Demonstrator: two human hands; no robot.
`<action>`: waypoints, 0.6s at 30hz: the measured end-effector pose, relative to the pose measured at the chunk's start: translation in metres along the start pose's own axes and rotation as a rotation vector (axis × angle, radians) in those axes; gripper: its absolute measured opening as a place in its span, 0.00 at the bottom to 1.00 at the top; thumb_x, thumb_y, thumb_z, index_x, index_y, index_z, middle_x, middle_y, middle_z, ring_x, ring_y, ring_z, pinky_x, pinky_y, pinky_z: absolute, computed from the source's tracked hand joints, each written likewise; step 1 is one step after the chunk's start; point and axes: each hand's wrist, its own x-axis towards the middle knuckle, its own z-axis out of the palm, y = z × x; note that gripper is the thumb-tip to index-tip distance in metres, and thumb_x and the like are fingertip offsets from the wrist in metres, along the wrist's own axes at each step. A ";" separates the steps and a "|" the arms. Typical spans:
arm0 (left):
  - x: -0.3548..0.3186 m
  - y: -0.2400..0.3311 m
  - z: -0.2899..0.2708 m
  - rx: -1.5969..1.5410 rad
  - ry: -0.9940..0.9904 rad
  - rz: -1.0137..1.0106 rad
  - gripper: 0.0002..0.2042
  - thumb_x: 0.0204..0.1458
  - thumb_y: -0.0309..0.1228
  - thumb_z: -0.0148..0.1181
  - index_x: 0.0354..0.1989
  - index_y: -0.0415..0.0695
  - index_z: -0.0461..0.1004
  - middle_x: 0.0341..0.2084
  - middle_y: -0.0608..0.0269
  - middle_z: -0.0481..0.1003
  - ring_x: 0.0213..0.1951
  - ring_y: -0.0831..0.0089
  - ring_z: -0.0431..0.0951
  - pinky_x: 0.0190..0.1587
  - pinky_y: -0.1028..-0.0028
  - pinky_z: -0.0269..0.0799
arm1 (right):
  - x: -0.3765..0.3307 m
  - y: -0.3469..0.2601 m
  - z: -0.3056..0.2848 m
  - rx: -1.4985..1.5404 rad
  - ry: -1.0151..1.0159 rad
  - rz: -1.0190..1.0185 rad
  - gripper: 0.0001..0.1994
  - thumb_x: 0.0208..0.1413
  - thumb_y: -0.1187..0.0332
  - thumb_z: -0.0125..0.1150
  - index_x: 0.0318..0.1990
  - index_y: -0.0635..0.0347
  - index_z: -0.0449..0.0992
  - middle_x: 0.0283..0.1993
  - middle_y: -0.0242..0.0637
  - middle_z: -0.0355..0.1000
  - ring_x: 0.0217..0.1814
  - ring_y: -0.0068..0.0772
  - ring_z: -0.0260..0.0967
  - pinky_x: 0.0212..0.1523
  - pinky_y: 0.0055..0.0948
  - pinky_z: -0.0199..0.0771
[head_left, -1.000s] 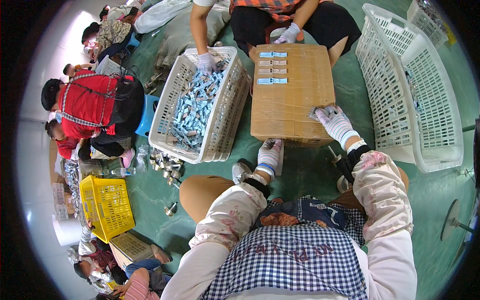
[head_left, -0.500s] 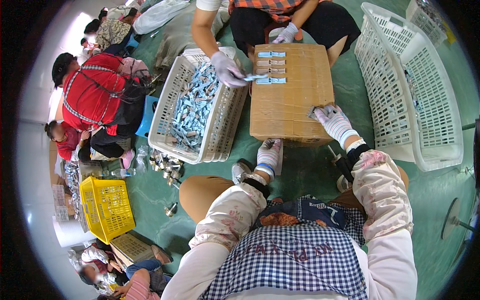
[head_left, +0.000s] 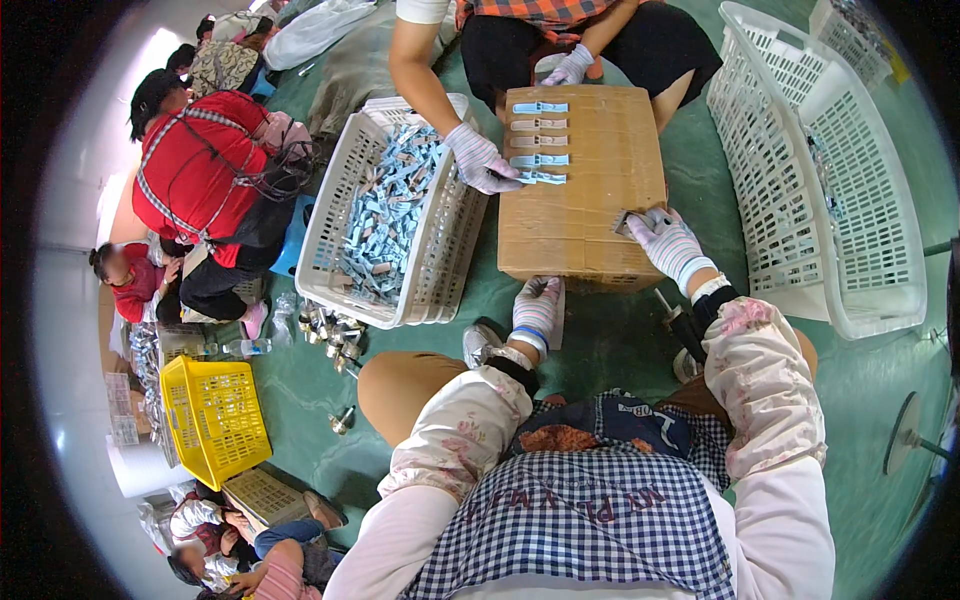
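Head view — **A:** Where are the wearer's own hands?

**B:** The right hand (head_left: 668, 243), in a striped work glove, rests on the near right part of the brown cardboard box (head_left: 580, 215) that serves as a tabletop on the green floor (head_left: 620, 340). Its grip is pinched narrow on a small grey flat piece (head_left: 632, 218), which sits at the fingertips, lying against the box top.

**A:** And the left?

**B:** The left hand (head_left: 535, 310), also gloved, hangs below the near edge of the box, just off its front face. The fingers are curled, but I cannot tell whether they hold anything.

**A:** What else lies on the box?

**B:** A column of pale blue flat strips (head_left: 538, 140) laid side by side along the far half, well apart from the right hand's piece. A co-worker's gloved hand (head_left: 482, 160) reaches across from the far side and touches the nearest strip in that column; their other gloved hand (head_left: 568, 68) is at the far edge.

**A:** Around it?

**B:** Left of the box, touching its side, stands a white slatted plastic basket (head_left: 330, 215) heaped with the same pale blue pieces. To the right, a large white plastic crate (head_left: 800, 170) is tilted on its side. A yellow plastic basket (head_left: 215, 420) sits far left on the floor.
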 end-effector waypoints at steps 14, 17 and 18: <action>0.011 -0.014 -0.002 -0.057 0.002 0.020 0.05 0.57 0.32 0.61 0.38 0.45 0.75 0.29 0.69 0.76 0.27 0.79 0.72 0.30 0.77 0.71 | -0.015 -0.021 -0.023 -0.063 -0.027 -0.020 0.31 0.63 0.41 0.33 0.60 0.50 0.71 0.67 0.42 0.61 0.71 0.52 0.51 0.73 0.39 0.46; 0.015 -0.019 -0.002 -0.078 -0.006 -0.010 0.05 0.57 0.31 0.61 0.38 0.45 0.75 0.28 0.69 0.76 0.27 0.80 0.72 0.29 0.77 0.71 | -0.017 -0.021 -0.024 -0.106 -0.035 -0.085 0.30 0.64 0.42 0.31 0.60 0.48 0.71 0.67 0.41 0.61 0.70 0.52 0.52 0.74 0.39 0.44; 0.016 -0.020 -0.003 -0.063 -0.001 -0.011 0.05 0.57 0.31 0.61 0.38 0.45 0.75 0.28 0.69 0.76 0.27 0.80 0.72 0.30 0.77 0.70 | -0.018 -0.026 -0.026 -0.102 -0.037 -0.079 0.30 0.64 0.42 0.30 0.60 0.48 0.71 0.67 0.41 0.61 0.70 0.52 0.53 0.74 0.39 0.44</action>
